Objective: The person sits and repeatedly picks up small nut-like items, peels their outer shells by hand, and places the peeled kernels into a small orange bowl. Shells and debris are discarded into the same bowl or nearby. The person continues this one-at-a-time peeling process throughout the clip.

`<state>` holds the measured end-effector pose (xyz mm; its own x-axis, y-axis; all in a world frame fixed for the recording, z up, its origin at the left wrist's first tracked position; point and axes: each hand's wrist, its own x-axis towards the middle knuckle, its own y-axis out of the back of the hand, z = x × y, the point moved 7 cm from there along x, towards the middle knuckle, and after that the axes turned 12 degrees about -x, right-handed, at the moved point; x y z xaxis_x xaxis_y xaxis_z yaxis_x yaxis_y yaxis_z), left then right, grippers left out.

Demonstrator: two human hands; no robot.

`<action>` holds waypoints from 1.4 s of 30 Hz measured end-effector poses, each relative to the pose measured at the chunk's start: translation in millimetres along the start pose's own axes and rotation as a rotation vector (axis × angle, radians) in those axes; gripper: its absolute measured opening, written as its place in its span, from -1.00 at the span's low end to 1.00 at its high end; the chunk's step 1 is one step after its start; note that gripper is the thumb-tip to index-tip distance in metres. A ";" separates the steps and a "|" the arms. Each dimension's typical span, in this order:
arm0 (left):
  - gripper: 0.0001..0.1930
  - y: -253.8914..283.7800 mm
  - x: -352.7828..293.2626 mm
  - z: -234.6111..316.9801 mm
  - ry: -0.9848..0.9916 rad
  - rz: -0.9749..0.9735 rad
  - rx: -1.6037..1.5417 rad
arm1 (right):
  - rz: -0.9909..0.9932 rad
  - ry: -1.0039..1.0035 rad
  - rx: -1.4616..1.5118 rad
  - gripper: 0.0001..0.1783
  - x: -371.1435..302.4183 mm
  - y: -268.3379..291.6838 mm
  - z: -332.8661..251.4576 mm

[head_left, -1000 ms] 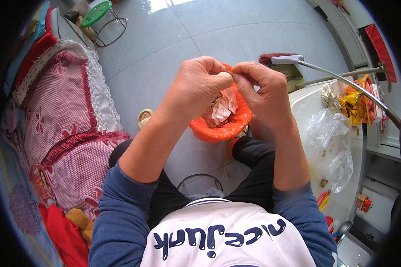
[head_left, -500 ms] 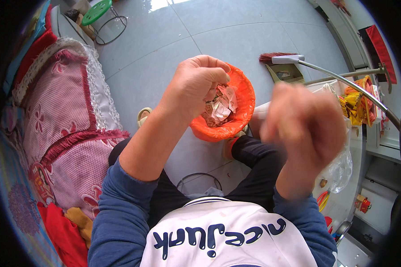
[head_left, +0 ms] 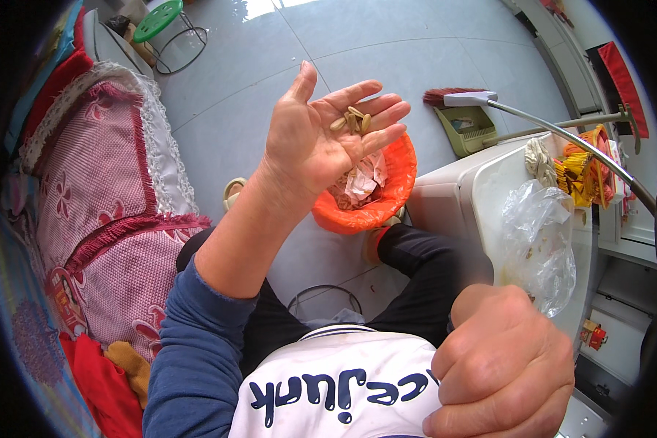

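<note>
My left hand [head_left: 310, 146] is stretched out palm up with its fingers spread, above the near left side of a bin [head_left: 400, 182] lined with an orange bag. Several tan, elongated seeds in their shells [head_left: 355, 120] rest on it at the base of the fingers. Crumpled pale paper and brown scraps [head_left: 363, 181] fill the bin. Close to my chest at the lower right, my right hand [head_left: 500, 365] is curled closed with its back toward me. Whatever its fingertips hold, if anything, is hidden.
A white-topped surface [head_left: 493, 201] on the right bears a crumpled clear plastic bag [head_left: 536, 241] and pale gloves or cloth [head_left: 539, 160]. Beyond stand a broom [head_left: 474, 96] and green dustpan [head_left: 463, 131]. Pink fringed covers [head_left: 98, 197] lie left; a green stool [head_left: 158, 20] stands far left.
My left hand has opened from a closed curl and turned palm up, showing the seeds. My right hand has come down and back toward my chest.
</note>
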<state>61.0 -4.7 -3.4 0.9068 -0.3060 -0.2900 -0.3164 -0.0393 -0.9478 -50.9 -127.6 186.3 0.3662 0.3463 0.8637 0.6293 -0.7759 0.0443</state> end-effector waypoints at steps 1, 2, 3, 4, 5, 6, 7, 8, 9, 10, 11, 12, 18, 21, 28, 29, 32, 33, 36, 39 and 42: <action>-0.18 -0.5 -0.5 -0.5 0.007 -0.007 -0.013 | -0.067 -0.064 0.025 -0.85 3.7 2.1 2.7; -0.18 -0.7 -0.8 -1.2 0.014 -0.013 -0.022 | -0.132 -0.130 0.047 -0.86 3.7 1.8 6.9; -0.18 -0.1 -0.8 -2.2 0.019 -0.007 -0.032 | -0.248 -0.271 0.088 -0.88 6.3 5.1 13.1; -0.17 -0.7 -1.0 -3.6 0.029 -0.021 -0.028 | -0.267 -0.349 -0.026 -0.88 4.1 9.3 21.3; -0.17 -0.6 -1.3 -4.8 0.034 -0.022 -0.025 | -0.295 -0.426 -0.138 -0.88 3.2 15.2 29.1; -0.17 -0.5 -1.5 -5.9 0.040 -0.025 -0.022 | -0.222 -0.434 -0.404 -0.87 0.0 24.3 37.3; -0.16 0.3 -1.6 -7.3 0.054 -0.018 -0.009 | -0.147 -0.437 -0.670 -0.87 -3.6 32.7 45.3; -0.16 1.0 -1.6 -8.6 0.068 -0.012 0.005 | -0.125 -0.384 -0.892 -0.86 -7.6 39.7 55.7; -0.15 1.6 -1.3 -9.6 0.081 -0.006 0.019 | -0.144 -0.474 -1.000 -0.85 -15.3 47.1 75.1; -0.15 0.7 -0.8 -10.9 0.098 -0.023 0.033 | -0.215 -0.525 -1.057 -0.84 -21.9 54.0 100.0; -0.14 -0.2 -0.3 -12.0 0.115 -0.040 0.047 | -0.236 -0.501 -1.052 -0.86 -28.8 53.8 112.0; -0.13 2.1 0.0 -11.9 0.117 -0.009 0.065 | -0.251 -0.489 -1.041 -0.87 -35.8 54.0 123.2; -0.13 4.0 0.3 -10.0 0.074 0.013 0.119 | -0.380 -0.619 -1.098 -0.85 -60.9 59.0 151.4; -0.14 5.6 -1.1 -8.1 0.075 0.043 0.135 | -0.335 -0.601 -1.035 -0.89 -57.1 58.6 150.4; -0.15 -2.4 -4.8 -4.7 0.051 -0.033 0.072 | 0.081 -0.989 -0.435 -0.90 -66.5 87.5 158.9; -0.15 -3.3 -5.4 -4.1 0.049 -0.031 0.048 | 0.118 -1.011 -0.423 -0.88 -67.7 89.9 159.9; -0.15 -5.1 -5.8 -3.9 0.046 -0.037 0.051 | 0.141 -1.067 -0.390 -0.89 -70.3 92.7 163.1; -0.15 -5.0 -5.7 -3.7 0.045 -0.041 0.065 | 0.138 -1.078 -0.363 -0.89 -71.1 92.0 164.1; -0.32 0.6 -4.8 -2.2 0.027 -0.011 0.095 | 0.153 -1.130 -0.237 -0.88 -76.7 89.3 167.9; -0.61 9.2 -1.4 14.8 -0.127 0.146 0.646 | 0.175 -1.198 -0.110 -0.86 -83.7 86.6 172.2; -0.82 3.6 -4.5 9.4 -0.147 0.028 0.632 | 0.193 -1.239 -0.100 -0.86 -89.0 85.1 175.2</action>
<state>58.4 5.4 -6.8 0.9435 -0.1640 -0.2881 -0.1559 0.5476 -0.8221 90.2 -132.1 25.2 0.8769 0.4422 -0.1882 0.4590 -0.8867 0.0550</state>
